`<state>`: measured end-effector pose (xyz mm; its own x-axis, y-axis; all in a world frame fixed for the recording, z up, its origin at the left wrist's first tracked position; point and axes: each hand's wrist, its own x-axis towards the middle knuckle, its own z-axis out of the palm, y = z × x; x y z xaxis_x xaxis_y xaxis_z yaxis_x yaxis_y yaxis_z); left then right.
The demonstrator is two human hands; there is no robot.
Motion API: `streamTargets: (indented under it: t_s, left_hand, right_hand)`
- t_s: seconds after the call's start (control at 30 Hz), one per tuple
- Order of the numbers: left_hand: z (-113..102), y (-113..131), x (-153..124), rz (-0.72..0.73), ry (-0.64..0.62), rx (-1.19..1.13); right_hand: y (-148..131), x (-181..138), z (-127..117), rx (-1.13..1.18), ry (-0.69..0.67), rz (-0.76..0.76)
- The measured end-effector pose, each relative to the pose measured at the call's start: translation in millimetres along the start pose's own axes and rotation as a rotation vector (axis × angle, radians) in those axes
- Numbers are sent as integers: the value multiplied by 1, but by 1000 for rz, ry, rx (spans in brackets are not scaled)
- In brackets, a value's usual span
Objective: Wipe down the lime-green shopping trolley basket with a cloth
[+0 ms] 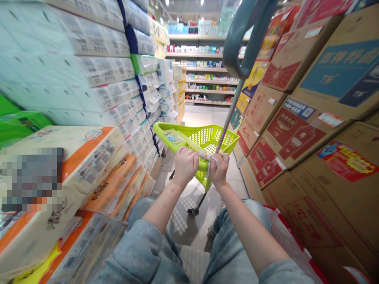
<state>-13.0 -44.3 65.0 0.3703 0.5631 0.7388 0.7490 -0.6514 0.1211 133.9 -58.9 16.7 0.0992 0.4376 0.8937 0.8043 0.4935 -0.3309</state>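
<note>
A lime-green shopping basket (168, 134) on wheels stands in front of my knees, with its grey pull handle (232, 59) raised and leaning up to the right. My left hand (186, 166) is closed over the basket's near rim. Close beside it, my right hand (218, 169) grips a whitish cloth (205, 156) and presses it against the rim near the foot of the handle's metal pole (232, 112). Part of the cloth is hidden under my right fingers. One black caster (193, 212) shows below the basket on the floor.
Stacked tissue packs (109, 67) rise along the left, with orange-and-cream packs (89, 157) nearer me. Cardboard cartons (319, 130) line the right side closely. Shelves of small goods (204, 69) stand across the aisle's far end. A pixelated patch covers something at left.
</note>
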Motion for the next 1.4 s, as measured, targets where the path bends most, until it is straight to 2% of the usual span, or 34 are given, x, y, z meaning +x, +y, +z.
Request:
streamTargets:
  t_s: [0.27, 0.47, 0.6, 0.83, 1.0, 1.17, 1.3, 1.4]
  left_hand:
    - [-1, 8, 0, -27, -19, 32]
    - [-1, 8, 0, -19, -19, 30]
    - [-2, 5, -1, 8, -25, 24]
    - [-9, -11, 1, 157, -121, -73]
    - [-10, -35, 5, 177, -114, -97]
    - [-5, -47, 7, 110, -76, -16]
    - [-1, -39, 7, 70, -67, -5]
    - [-1, -33, 6, 29, -53, -5]
  right_hand:
    - [-22, 9, -10, 27, -68, 6]
    - [-16, 22, -10, -109, -121, -102]
    - [-13, 27, -11, -97, -142, -128]
    - [-5, 25, -13, -16, -186, -70]
    - [-3, 26, -20, 50, -208, -60]
    - [5, 30, -27, 101, -219, -68]
    - [10, 27, -30, 75, -239, -58]
    - [3, 18, -32, 8, -231, -25]
